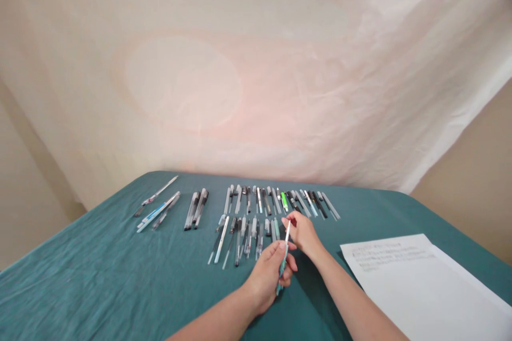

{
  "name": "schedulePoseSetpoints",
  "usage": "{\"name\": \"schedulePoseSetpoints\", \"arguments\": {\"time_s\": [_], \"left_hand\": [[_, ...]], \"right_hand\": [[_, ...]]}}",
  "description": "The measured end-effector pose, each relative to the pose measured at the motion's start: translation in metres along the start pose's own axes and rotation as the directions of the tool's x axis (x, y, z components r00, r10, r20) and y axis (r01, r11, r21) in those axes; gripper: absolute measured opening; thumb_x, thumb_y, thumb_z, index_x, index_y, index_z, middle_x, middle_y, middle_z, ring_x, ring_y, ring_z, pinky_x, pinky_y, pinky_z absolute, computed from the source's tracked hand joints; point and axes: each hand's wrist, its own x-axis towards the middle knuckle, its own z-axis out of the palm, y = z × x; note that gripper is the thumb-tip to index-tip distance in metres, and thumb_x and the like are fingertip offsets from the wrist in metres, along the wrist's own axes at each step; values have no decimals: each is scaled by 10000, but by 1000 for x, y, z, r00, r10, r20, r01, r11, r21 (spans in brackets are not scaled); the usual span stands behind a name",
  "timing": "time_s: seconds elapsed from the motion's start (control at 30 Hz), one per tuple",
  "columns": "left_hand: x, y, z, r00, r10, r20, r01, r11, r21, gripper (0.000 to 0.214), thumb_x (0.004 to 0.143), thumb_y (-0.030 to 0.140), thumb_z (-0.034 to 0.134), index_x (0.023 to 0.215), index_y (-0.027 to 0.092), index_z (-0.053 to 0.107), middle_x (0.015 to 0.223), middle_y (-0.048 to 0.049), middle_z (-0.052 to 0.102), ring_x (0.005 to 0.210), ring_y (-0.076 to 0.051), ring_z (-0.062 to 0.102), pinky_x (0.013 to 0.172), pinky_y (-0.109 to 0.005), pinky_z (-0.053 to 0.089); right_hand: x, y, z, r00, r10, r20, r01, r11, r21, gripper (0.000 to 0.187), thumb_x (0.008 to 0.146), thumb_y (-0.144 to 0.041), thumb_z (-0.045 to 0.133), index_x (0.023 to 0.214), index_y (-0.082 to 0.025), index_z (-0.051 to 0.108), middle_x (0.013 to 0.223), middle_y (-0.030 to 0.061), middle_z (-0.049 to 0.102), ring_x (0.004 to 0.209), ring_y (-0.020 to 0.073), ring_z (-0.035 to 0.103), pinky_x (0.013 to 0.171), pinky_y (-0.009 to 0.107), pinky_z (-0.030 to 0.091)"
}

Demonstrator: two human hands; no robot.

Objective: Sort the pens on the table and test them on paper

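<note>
Currently, the left hand (271, 272) has its fingers closed around a pen (287, 233), which slants through the grip with its white end sticking up past the thumb and its teal end showing below. Just beside that white end, the right hand (303, 233) is bent with its fingers partly curled; whether they pinch anything cannot be made out. Ahead and to the left of the left fingers, a near row (239, 234) of pens lies on the bench (80, 287), its right end close to the right fingers. Beyond both sets of fingers runs a far row (276, 201), with a bright green marker (284, 201) in it. Well to the left of the fingers is a dark bundle (192, 210), and farther left a loose group (158, 213) of pens, some light blue. To the right of the fingers, past the right forearm, lies paper (400, 290) with faint writing.
</note>
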Motion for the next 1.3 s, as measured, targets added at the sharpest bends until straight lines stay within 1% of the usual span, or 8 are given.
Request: {"name": "schedulePoseSetpoints", "arguments": {"time_s": [0.13, 0.27, 0.33, 0.5, 0.67, 0.77, 1.07, 1.3], "left_hand": [[1, 0, -2, 1000, 23, -18, -24, 999, -22, 298, 819, 424, 458, 917, 146, 497, 591, 25, 499, 414, -29, 305, 406, -182, 135], [2, -1, -3, 999, 36, -15, -36, 999, -32, 306, 817, 431, 459, 916, 145, 496, 591, 26, 499, 415, -30, 309, 405, -180, 133], [2, -1, -4, 999, 36, -11, -36, 999, -28, 305, 815, 436, 460, 903, 146, 493, 586, 27, 497, 412, -30, 304, 404, -180, 129], [0, 1, -3, 999, 32, 14, -32, 999, 2, 317, 804, 448, 465, 884, 144, 502, 578, 29, 488, 410, -34, 305, 404, -184, 138], [-2, 1, -3, 998, 26, 62, -32, 994, 102, 331, 795, 440, 481, 896, 132, 548, 595, 23, 497, 413, -35, 321, 412, -191, 175], [-3, 1, -3, 998, 15, 69, -24, 990, 140, 342, 792, 440, 485, 907, 130, 573, 600, 18, 504, 417, -36, 333, 421, -194, 194], [0, 9, -3, 994, 108, 13, -108, 994, 6, 302, 777, 370, 520, 930, 122, 601, 642, -7, 533, 464, -60, 407, 445, -203, 253], [0, 4, -2, 990, 142, -9, -142, 990, -11, 287, 796, 397, 506, 920, 140, 531, 689, -25, 592, 523, -96, 520, 530, -219, 355]], "right_hand": [[-2, -10, -27, 982, 49, 182, -71, 991, 114, 249, 769, -354, 468, 749, -139, 593, 613, 23, 606, 492, 108, 514, 454, 208, 357], [-11, -29, -50, 837, 45, 545, -273, 898, 344, 307, 751, -415, 527, 799, -125, 614, 770, 43, 627, 535, 75, 497, 416, 164, 316], [-15, -36, -53, 801, 47, 597, -326, 870, 369, 312, 718, -425, 582, 785, -121, 609, 688, 20, 608, 513, 63, 468, 403, 151, 291], [-15, -41, -49, 852, 82, 517, -338, 840, 424, 287, 671, -409, 649, 702, -132, 580, 521, -39, 517, 446, 49, 420, 379, 147, 278], [2, -22, -64, 965, 165, 206, -262, 672, 693, 251, 668, -368, 667, 791, -165, 587, 686, -22, 555, 500, 41, 452, 388, 137, 317], [8, -4, -69, 971, 222, 95, -228, 717, 659, 244, 695, -376, 631, 825, -175, 582, 699, -17, 559, 525, 46, 479, 425, 136, 364], [-2, 12, -13, 949, 187, 253, -261, 918, 298, 220, 689, -343, 585, 653, -126, 600, 464, -13, 551, 353, 81, 458, 348, 179, 343], [-5, 6, -10, 951, 125, 283, -193, 954, 228, 252, 715, -349, 531, 747, -117, 622, 616, 17, 620, 408, 80, 486, 369, 177, 366]]}}
